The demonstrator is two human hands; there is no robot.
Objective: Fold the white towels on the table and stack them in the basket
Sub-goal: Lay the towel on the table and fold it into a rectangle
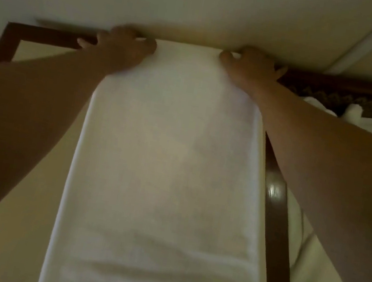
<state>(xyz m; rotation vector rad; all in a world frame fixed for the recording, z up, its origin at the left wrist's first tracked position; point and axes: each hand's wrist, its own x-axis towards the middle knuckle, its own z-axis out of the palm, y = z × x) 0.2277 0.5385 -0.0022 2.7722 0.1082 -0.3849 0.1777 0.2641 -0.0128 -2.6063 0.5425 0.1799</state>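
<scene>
Since the long white terry towel (167,162) ran lengthwise away from the person, left hand (122,45) and right hand (250,64) each pinched its far corners.

The room is dim, with a warm yellowish cast over everything. Both bare forearms fall into deep brown shadow toward the lower corners, while the long white terry towel (167,162) catches the most light, brightest near its far edge. A small streak of glare shines on the dark polished wooden table rim (275,191) at right. The left hand (124,45) and right hand (250,64) are smeared by motion blur, fingers indistinct. The whole picture is soft and grainy, and straight edges bow outward toward the frame corners from the wide lens.
</scene>
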